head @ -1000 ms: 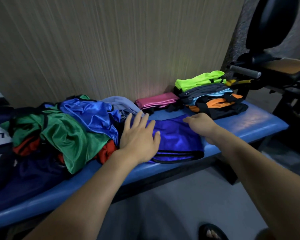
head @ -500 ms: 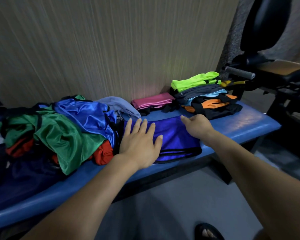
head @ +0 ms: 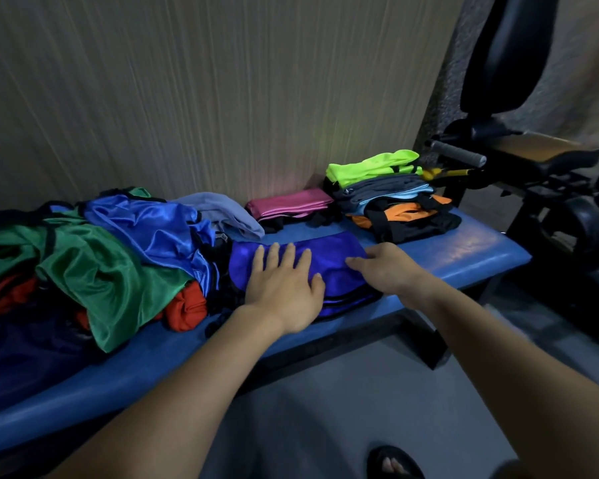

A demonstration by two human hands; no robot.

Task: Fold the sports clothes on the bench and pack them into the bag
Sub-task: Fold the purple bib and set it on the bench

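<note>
Both hands lie flat, fingers straight, left hand and right hand pressing the folded purple garment on the blue bench, between the unfolded clothes heap and the folded stack.

Head view, down onto bench

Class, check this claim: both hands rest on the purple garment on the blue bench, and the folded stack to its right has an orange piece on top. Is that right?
Not quite. In the head view the folded stack is topped by a neon green piece, not an orange one. The rest holds: the left hand and right hand rest on the purple garment on the blue bench.
</note>
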